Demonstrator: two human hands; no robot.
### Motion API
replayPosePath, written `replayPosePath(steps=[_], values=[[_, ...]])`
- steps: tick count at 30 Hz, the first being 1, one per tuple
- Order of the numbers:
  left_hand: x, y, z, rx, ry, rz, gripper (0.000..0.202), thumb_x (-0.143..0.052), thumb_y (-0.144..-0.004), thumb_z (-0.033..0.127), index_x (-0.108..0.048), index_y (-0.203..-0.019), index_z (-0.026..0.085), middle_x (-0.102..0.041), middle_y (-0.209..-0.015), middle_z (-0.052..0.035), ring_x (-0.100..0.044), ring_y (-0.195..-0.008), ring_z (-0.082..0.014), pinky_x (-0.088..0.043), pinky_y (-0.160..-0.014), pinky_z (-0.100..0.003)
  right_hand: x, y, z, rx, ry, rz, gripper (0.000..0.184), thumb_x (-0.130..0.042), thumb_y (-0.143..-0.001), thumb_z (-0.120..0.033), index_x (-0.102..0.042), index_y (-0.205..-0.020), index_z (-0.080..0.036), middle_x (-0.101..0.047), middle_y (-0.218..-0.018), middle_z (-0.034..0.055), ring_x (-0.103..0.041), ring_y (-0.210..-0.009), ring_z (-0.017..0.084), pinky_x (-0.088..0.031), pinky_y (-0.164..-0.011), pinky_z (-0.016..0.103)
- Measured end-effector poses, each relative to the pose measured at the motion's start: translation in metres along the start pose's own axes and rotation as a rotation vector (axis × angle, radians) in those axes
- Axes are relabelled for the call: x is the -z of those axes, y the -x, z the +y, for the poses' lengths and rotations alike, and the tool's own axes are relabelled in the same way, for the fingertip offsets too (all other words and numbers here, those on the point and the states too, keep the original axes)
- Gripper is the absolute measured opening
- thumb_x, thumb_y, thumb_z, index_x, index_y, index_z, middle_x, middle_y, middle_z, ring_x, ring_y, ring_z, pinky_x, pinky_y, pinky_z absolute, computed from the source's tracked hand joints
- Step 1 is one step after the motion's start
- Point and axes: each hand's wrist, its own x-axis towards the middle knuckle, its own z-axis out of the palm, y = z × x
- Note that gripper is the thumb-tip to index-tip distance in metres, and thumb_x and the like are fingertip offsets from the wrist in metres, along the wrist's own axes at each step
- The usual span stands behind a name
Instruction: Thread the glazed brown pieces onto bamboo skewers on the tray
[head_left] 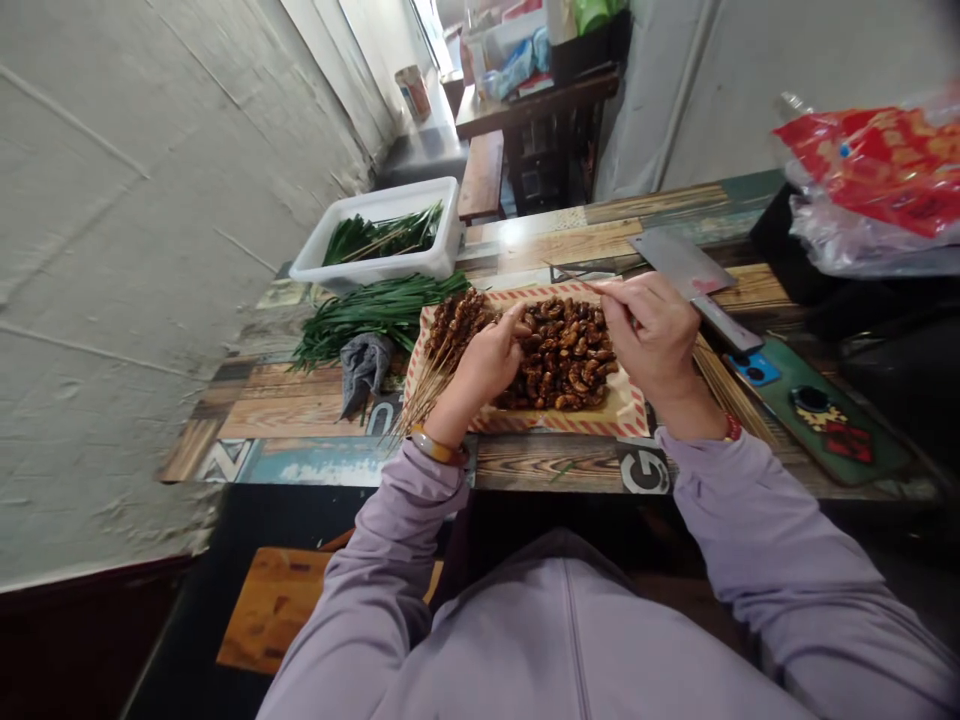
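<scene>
A paper-lined tray (525, 425) with a red-striped edge holds a heap of loose brown glazed pieces (570, 355). Several filled skewers (450, 335) lie at its left end, sticks pointing toward me. My left hand (491, 355) rests on the heap with its fingers closed in a pinch around a brown piece. My right hand (652, 330) hovers over the tray's right side, fingers pinched on a thin bamboo skewer (577, 277) that points left.
Green chives (367, 315) and a grey cloth (364, 365) lie left of the tray. A white tub (382, 235) holds more chives. A cleaver (686, 270), bare sticks (720, 380), a phone (754, 368) and a bagged red package (877, 180) sit to the right.
</scene>
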Motion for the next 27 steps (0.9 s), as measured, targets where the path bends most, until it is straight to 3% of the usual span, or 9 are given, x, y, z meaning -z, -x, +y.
replayPosePath(steps=[5,8,11,17,21,27], values=[[0.004,-0.011,-0.006,0.033,-0.031,0.15,0.047,-0.046,-0.081,0.011,-0.055,-0.127,0.011,-0.071,-0.099,-0.0091,-0.061,-0.089,-0.0197,-0.045,-0.087,-0.034,0.0,0.003,-0.004,-0.044,0.002,-0.038,0.021,-0.051,-0.093,-0.02,-0.07,-0.101,-0.021,-0.07,-0.092,0.0056,-0.065,-0.087,0.017,-0.051,-0.078,0.029],[0.005,-0.015,-0.008,-0.04,-0.166,0.134,0.028,-0.049,-0.085,0.018,-0.067,-0.106,0.014,-0.069,-0.099,-0.0093,-0.059,-0.091,-0.0212,-0.044,-0.088,-0.035,-0.001,0.004,-0.005,-0.057,-0.003,-0.058,0.02,-0.053,-0.092,-0.02,-0.07,-0.101,-0.022,-0.069,-0.09,0.0054,-0.065,-0.087,0.018,-0.051,-0.078,0.03],[0.005,-0.014,-0.01,-0.058,-0.281,0.095,0.023,-0.05,-0.086,0.023,-0.069,-0.096,0.016,-0.067,-0.096,-0.0093,-0.057,-0.09,-0.022,-0.043,-0.086,-0.036,-0.003,0.005,-0.004,-0.049,-0.015,-0.087,0.019,-0.054,-0.091,-0.02,-0.07,-0.102,-0.023,-0.069,-0.089,0.005,-0.065,-0.086,0.018,-0.051,-0.078,0.03],[0.01,-0.009,-0.012,-0.047,-0.425,0.001,0.024,-0.047,-0.086,0.018,-0.069,-0.094,0.018,-0.065,-0.095,-0.0094,-0.055,-0.09,-0.0233,-0.042,-0.082,-0.037,-0.005,0.006,-0.003,-0.085,-0.018,-0.12,0.019,-0.053,-0.091,-0.019,-0.069,-0.101,-0.024,-0.069,-0.09,0.0052,-0.065,-0.086,0.018,-0.052,-0.077,0.031],[0.009,-0.011,-0.007,-0.026,-0.45,-0.007,0.023,-0.048,-0.089,0.028,-0.068,-0.09,0.017,-0.064,-0.094,-0.0106,-0.054,-0.091,-0.0245,-0.042,-0.083,-0.037,-0.006,0.007,-0.004,-0.08,-0.009,-0.133,0.019,-0.054,-0.091,-0.02,-0.069,-0.102,-0.023,-0.07,-0.09,0.0051,-0.065,-0.084,0.018,-0.053,-0.076,0.031],[0.002,-0.011,-0.002,-0.066,-0.416,-0.063,0.026,-0.052,-0.088,0.035,-0.065,-0.103,0.018,-0.064,-0.099,-0.0099,-0.054,-0.095,-0.0249,-0.042,-0.086,-0.038,-0.007,0.007,-0.007,-0.064,-0.015,-0.144,0.02,-0.054,-0.091,-0.019,-0.07,-0.102,-0.024,-0.07,-0.089,0.0048,-0.066,-0.083,0.017,-0.053,-0.076,0.03]])
